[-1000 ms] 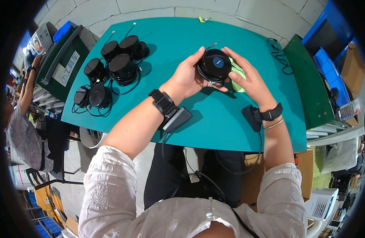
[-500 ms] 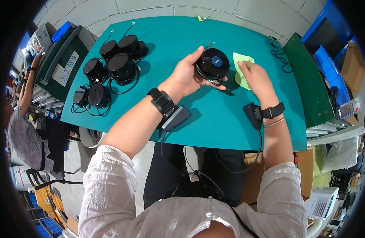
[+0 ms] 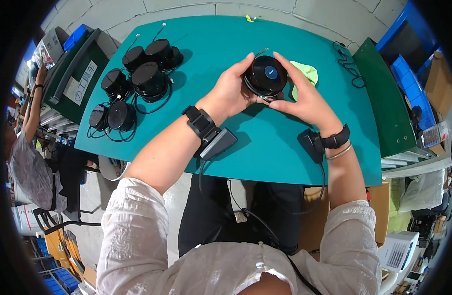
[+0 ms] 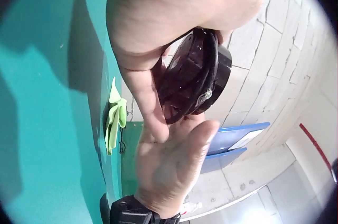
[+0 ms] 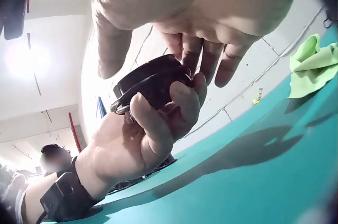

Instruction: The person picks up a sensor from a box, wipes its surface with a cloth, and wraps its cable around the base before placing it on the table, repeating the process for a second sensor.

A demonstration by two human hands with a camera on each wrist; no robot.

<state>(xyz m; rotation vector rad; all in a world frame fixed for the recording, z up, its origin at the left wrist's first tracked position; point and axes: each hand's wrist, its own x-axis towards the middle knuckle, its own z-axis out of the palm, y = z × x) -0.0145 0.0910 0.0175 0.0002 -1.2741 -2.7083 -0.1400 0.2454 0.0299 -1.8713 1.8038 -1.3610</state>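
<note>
My left hand (image 3: 230, 94) holds a glossy black round device (image 3: 264, 81) with a blue label on its upper face and a cable coiled about its base. On the device's right side, my right hand (image 3: 307, 102) has its fingers extended along the edge, the thumb low near the cable. In the right wrist view the left fingers curl under the device (image 5: 150, 84), while the right hand's thumb stands away from it. A light green cloth (image 3: 309, 73) lies crumpled on the table behind the right hand. The left wrist view shows the coiled cable (image 4: 205, 84).
Several black round devices (image 3: 149, 81) with cables stand at the table's left. A black cable (image 3: 351, 69) lies at the right edge, beside a green cabinet (image 3: 383, 105). A small yellow item (image 3: 250, 18) lies at the back edge. Another person (image 3: 32, 167) is at far left.
My right hand first moved away from the device to the green cloth, then came back beside the device. The cloth now lies released, more bunched and farther back. The left hand keeps its hold.
</note>
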